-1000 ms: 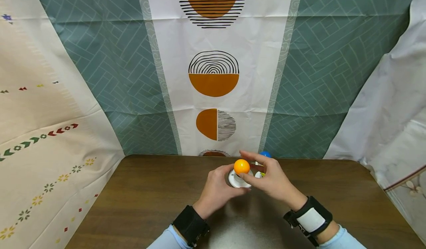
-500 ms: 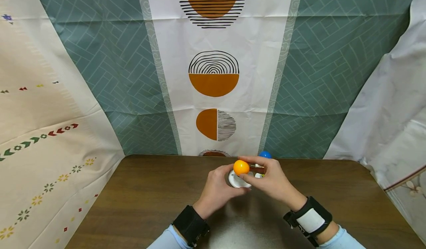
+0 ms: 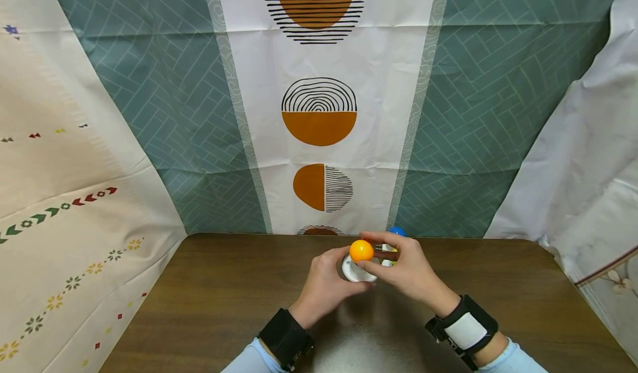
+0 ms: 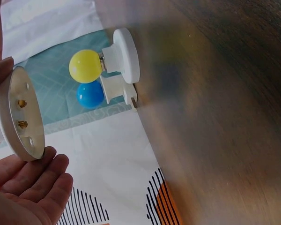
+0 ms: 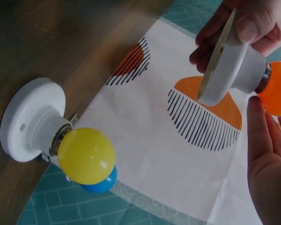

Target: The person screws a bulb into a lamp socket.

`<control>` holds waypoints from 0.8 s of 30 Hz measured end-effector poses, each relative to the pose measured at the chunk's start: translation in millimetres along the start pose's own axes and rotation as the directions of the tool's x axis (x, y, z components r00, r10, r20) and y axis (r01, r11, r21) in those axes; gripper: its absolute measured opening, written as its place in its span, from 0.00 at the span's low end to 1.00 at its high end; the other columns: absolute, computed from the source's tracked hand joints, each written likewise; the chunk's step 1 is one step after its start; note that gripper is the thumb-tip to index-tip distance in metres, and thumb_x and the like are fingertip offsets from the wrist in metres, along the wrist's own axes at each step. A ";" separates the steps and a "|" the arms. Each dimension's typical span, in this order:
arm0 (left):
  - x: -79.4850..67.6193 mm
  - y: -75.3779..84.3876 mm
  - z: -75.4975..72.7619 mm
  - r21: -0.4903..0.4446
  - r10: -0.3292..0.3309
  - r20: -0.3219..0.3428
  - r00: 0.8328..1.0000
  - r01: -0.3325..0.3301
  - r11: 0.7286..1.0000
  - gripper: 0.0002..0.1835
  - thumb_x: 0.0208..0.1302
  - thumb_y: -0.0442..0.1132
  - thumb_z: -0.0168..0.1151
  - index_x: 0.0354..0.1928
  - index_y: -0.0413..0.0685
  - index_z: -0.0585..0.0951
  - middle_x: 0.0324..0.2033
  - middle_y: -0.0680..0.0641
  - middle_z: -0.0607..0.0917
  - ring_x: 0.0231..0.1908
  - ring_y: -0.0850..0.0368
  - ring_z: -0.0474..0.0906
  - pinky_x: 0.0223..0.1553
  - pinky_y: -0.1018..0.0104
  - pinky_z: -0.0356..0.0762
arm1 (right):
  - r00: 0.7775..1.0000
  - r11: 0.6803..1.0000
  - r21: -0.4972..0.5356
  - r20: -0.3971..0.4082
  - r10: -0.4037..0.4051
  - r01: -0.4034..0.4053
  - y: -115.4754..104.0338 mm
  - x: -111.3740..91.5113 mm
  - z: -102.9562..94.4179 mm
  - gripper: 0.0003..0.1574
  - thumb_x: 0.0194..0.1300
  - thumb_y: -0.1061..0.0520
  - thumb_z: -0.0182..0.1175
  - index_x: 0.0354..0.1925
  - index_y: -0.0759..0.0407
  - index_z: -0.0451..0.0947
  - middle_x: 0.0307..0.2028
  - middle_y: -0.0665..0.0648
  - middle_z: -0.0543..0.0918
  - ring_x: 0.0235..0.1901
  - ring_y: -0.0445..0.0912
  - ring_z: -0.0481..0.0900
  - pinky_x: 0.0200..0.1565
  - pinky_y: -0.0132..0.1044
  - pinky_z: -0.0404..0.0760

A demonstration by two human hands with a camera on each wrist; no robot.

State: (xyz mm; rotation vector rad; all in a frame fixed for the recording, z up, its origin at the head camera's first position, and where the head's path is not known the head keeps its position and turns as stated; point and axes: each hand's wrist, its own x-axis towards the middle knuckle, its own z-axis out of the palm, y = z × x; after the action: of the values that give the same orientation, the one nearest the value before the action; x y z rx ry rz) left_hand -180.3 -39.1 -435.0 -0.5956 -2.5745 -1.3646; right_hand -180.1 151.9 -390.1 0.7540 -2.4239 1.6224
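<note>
My left hand [image 3: 326,279] grips a round white lamp holder [image 5: 229,75] by its rim, raised off the table. The open underside of the base, with two brass screws, shows in the left wrist view. An orange light bulb [image 3: 361,250] sits in the holder's socket, a strip of its metal cap visible in the right wrist view. Thumb and fingers of my right hand [image 3: 401,265] are curled about this bulb, with the thumb at its near side and the index finger over its far side.
Behind my right hand a second white holder [image 5: 30,122] stands on the wooden table [image 3: 239,306] with a yellow bulb [image 5: 86,154] in it. A blue bulb [image 4: 90,94] in a white plug-in socket [image 4: 116,89] stands close beside it, near the table's back edge.
The right index finger comes down from its raised position onto the bulb, then lifts slightly. The left hand and the lamp holder stay in place.
</note>
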 end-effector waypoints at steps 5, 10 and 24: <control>-0.1 0.5 0.3 0.002 0.007 -0.004 1.000 -0.007 1.000 0.35 0.39 0.60 0.74 0.54 0.65 0.76 0.46 0.62 0.81 0.43 0.65 0.76 0.46 0.62 0.78 | 0.999 1.000 -0.019 0.047 -0.017 0.018 0.1 1.8 -2.9 0.35 0.52 0.46 0.69 0.58 0.41 0.72 0.57 0.44 0.77 0.56 0.45 0.75 0.51 0.41 0.79; -0.1 1.5 -0.3 0.003 0.013 -0.006 1.000 -0.013 1.000 0.36 0.39 0.62 0.73 0.54 0.63 0.77 0.46 0.62 0.81 0.43 0.65 0.76 0.47 0.61 0.78 | 0.994 0.999 -0.002 0.103 -0.037 0.037 -3.5 3.6 -3.8 0.36 0.53 0.49 0.69 0.60 0.43 0.70 0.59 0.46 0.75 0.58 0.46 0.73 0.54 0.41 0.76; -0.5 1.6 -0.8 -0.009 0.015 -0.001 1.000 -0.015 1.000 0.35 0.40 0.60 0.74 0.54 0.63 0.76 0.46 0.61 0.81 0.43 0.64 0.76 0.45 0.63 0.78 | 0.995 0.997 0.061 0.085 -0.057 0.052 -0.6 3.4 -0.8 0.28 0.54 0.53 0.68 0.55 0.44 0.76 0.52 0.47 0.81 0.49 0.44 0.79 0.49 0.36 0.80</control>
State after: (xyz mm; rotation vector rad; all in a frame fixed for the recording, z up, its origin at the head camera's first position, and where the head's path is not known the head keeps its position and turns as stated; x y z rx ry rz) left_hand -179.2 -39.1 -433.4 -0.6139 -2.5593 -1.3724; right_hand -182.9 151.3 -388.0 0.9100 -2.3993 1.6805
